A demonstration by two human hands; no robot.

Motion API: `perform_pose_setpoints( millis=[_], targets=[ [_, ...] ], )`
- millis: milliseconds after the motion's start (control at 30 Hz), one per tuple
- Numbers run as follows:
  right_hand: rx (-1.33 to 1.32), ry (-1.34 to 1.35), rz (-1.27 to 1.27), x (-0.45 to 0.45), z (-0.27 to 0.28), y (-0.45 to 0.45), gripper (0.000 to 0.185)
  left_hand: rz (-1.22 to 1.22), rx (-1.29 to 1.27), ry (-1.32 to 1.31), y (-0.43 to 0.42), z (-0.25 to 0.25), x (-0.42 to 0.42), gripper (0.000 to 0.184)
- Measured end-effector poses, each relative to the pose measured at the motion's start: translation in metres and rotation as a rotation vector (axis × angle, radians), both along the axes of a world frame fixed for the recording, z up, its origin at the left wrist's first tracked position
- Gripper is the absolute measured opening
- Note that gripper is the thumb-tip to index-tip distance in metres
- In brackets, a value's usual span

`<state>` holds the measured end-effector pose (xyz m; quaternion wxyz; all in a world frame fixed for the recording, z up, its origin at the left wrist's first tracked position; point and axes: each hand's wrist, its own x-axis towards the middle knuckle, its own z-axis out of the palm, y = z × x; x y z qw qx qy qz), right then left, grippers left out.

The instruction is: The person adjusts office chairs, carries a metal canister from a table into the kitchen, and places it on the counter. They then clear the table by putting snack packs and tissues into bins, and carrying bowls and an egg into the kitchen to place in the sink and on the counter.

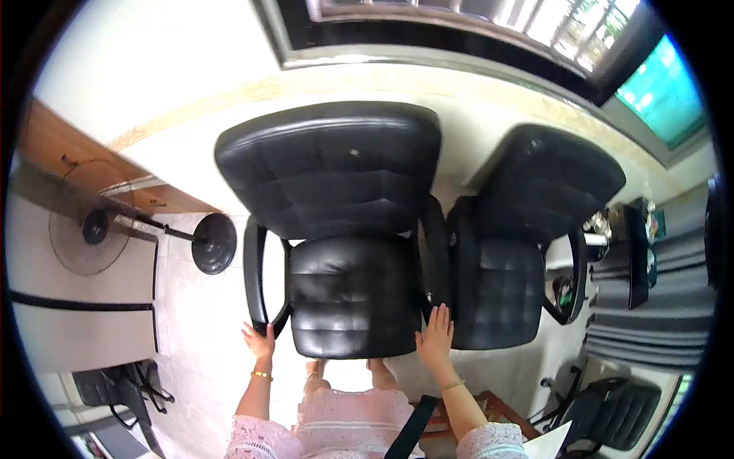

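Note:
A black padded office chair (355,287) stands straight in front of me, its seat facing me. My left hand (261,344) is at the front end of its left armrest (254,268), with thumb and fingers apart on either side of the tip. On the front of the right armrest (434,252) rests my right hand (436,339), fingers stretched out and lying flat. Pressed close on the right is a second black office chair (501,294), slightly turned.
A standing fan (95,227) with a round black base (213,243) is at the left. Behind the chairs runs a white wall (176,92) below a barred window (535,30). Grey curtains (650,321) hang at right. More office chairs (623,413) stand near the lower corners.

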<state>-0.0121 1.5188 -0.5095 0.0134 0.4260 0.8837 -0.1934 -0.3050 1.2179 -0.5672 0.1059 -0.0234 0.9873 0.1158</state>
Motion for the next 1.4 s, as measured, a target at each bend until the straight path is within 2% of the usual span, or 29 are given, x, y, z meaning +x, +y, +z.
perform_pose_setpoints(
  millis=[67, 133, 200, 333, 400, 467, 533, 600, 667, 733, 800, 833, 867, 900, 933, 1033, 1067, 1167, 1267, 1333, 1367, 1400],
  targets=[
    [0.049, -0.072, 0.021, -0.008, -0.001, -0.007, 0.075, -0.06, 0.266, -0.043, -0.003, -0.022, -0.005, 0.082],
    [0.059, -0.131, -0.03, -0.012, 0.002, -0.011, 0.079, -0.008, 0.259, 0.027, 0.004, -0.035, -0.007, 0.076],
    [0.084, -0.174, 0.01, -0.01, -0.001, -0.012, 0.082, -0.025, 0.264, 0.055, 0.013, -0.025, -0.002, 0.078],
    [-0.019, -0.328, -0.043, -0.017, -0.005, -0.014, 0.091, -0.143, 0.378, 0.084, 0.016, -0.021, -0.017, 0.078],
    [-0.047, -0.253, -0.057, -0.013, -0.019, -0.012, 0.094, -0.203, 0.458, 0.003, 0.018, -0.006, -0.031, 0.075],
    [-0.008, -0.269, -0.042, -0.012, -0.024, 0.002, 0.094, -0.305, 0.551, -0.009, 0.019, -0.005, -0.043, 0.073],
    [-0.223, -0.386, -0.12, -0.025, -0.018, 0.012, 0.093, -0.382, 0.618, -0.053, 0.022, -0.008, -0.053, 0.073],
    [-0.068, -0.466, 0.049, -0.046, -0.008, 0.001, 0.083, -0.466, 0.719, 0.007, 0.014, -0.019, -0.056, 0.07],
    [-0.113, -0.145, 0.064, -0.078, -0.005, -0.038, 0.057, -0.436, 0.754, -0.193, -0.007, 0.005, -0.06, 0.065],
    [-0.211, -0.307, 0.204, -0.114, 0.0, -0.097, 0.033, -0.363, 0.72, -0.251, -0.046, 0.015, -0.065, 0.063],
    [-0.396, -0.294, 0.539, -0.121, -0.014, -0.155, 0.028, -0.313, 0.696, -0.303, -0.083, 0.015, -0.069, 0.061],
    [-0.406, -0.599, 0.888, -0.135, 0.006, -0.188, 0.029, -0.273, 0.67, -0.324, -0.109, 0.006, -0.071, 0.06],
    [-0.481, -0.676, 0.881, -0.111, -0.008, -0.208, 0.034, -0.233, 0.646, -0.346, -0.134, -0.003, -0.074, 0.058],
    [-0.498, -0.916, 1.101, -0.107, -0.01, -0.229, 0.032, -0.169, 0.624, -0.333, -0.158, -0.015, -0.075, 0.056],
    [-0.486, -0.92, 1.12, -0.106, 0.0, -0.243, 0.032, -0.101, 0.602, -0.32, -0.185, -0.023, -0.077, 0.055],
    [-0.876, -1.414, 0.931, -0.11, 0.06, -0.263, 0.025, 0.09, 0.6, -0.33, -0.259, -0.028, -0.084, 0.05],
    [-0.94, -1.501, 0.894, -0.115, 0.072, -0.261, 0.024, 0.138, 0.561, -0.312, -0.278, -0.027, -0.086, 0.048],
    [-0.982, -1.532, 0.916, -0.139, 0.092, -0.251, 0.024, 0.246, 0.443, -0.288, -0.314, -0.024, -0.097, 0.041],
    [-0.919, -1.456, 1.045, -0.175, 0.096, -0.241, 0.024, 0.316, 0.466, -0.297, -0.323, -0.023, -0.133, 0.041],
    [-0.833, -1.371, 1.141, -0.208, 0.102, -0.243, 0.024, 0.3, 0.504, -0.209, -0.321, -0.015, -0.171, 0.04],
    [-0.782, -1.325, 1.131, -0.225, 0.104, -0.245, 0.024, 0.29, 0.517, -0.173, -0.319, -0.012, -0.194, 0.038],
    [-0.775, -1.268, 1.012, -0.255, 0.123, -0.257, 0.028, 0.282, 0.513, -0.145, -0.319, -0.009, -0.219, 0.038]
  ],
)
